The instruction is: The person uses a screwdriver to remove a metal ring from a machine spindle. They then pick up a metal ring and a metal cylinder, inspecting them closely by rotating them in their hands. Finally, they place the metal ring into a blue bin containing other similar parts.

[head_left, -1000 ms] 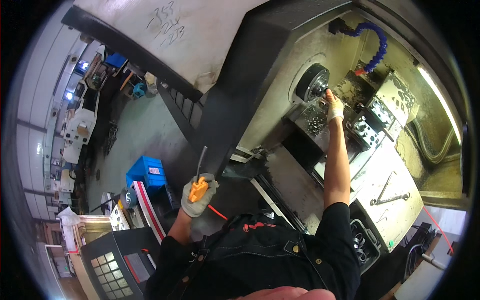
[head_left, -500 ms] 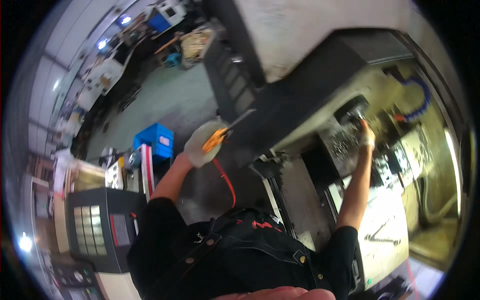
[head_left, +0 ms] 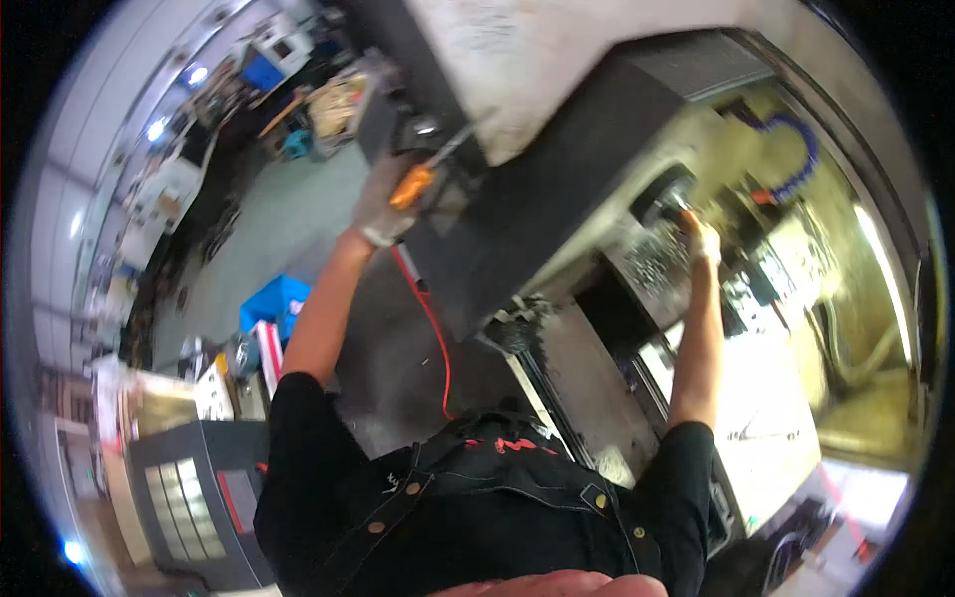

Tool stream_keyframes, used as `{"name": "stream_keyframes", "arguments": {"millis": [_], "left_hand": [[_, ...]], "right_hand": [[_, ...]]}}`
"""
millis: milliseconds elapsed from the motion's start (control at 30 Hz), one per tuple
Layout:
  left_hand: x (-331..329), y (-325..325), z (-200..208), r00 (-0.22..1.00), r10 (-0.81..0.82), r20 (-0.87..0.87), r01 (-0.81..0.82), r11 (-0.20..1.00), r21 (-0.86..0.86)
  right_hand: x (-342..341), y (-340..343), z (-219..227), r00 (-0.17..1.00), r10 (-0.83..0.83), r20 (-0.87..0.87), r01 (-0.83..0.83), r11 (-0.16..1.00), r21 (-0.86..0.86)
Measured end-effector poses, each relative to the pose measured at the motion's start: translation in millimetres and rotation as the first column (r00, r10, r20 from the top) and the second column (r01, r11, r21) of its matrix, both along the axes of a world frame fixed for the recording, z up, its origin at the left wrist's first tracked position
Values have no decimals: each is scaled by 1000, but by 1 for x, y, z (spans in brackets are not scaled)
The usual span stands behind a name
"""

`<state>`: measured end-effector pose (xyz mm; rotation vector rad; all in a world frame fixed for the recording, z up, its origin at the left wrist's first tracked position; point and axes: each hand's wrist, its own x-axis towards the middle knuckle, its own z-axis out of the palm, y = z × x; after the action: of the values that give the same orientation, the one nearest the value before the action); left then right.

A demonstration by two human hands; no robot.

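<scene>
My left hand (head_left: 381, 207), in a pale work glove, is closed round an orange air blow gun (head_left: 412, 186). Its long thin nozzle slants up and to the right, and a red hose (head_left: 430, 308) hangs below the hand. At the right, my right hand (head_left: 702, 239) reaches into a machine, also gloved. Its fingertips are at a small shiny metal piece in the middle of the dark round chuck (head_left: 661, 195). Whether they grip this piece or only touch it is too small to make out. Metal chips (head_left: 652, 264) lie beside that hand.
The machine's dark slanted cover (head_left: 567, 179) stands between my hands. A blue coolant hose (head_left: 802, 159) curves behind the chuck, and a bright lamp (head_left: 883, 284) lines the far right. A blue bin (head_left: 274, 306) and a grey cabinet (head_left: 189, 507) are to the left.
My left hand has risen with the air blow gun, up and slightly left in the picture. The whole view has shifted, while my right hand stays at the chuck.
</scene>
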<state>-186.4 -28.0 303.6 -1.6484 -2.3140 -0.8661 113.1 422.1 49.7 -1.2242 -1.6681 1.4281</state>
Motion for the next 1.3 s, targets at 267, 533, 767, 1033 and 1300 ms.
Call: {"name": "stream_keyframes", "arguments": {"millis": [267,533,767,1033,1300], "left_hand": [[-8,20,-10,993,-40,-112,49,995,85],[-5,13,-10,927,46,372,-76,995,65],[-12,10,0,991,61,121,-50,995,-91],[-13,5,7,945,-149,-292,168,985,41],[57,6,6,961,-169,-218,181,983,36]], "right_hand": [[2,-14,4,958,-128,-258,117,991,-59],[8,-22,26,992,-85,-98,83,996,-22],[4,-18,21,993,-103,-61,98,992,-75],[11,-26,34,940,8,340,-72,982,177],[28,-230,17,846,96,-525,-379,801,-464]]}}
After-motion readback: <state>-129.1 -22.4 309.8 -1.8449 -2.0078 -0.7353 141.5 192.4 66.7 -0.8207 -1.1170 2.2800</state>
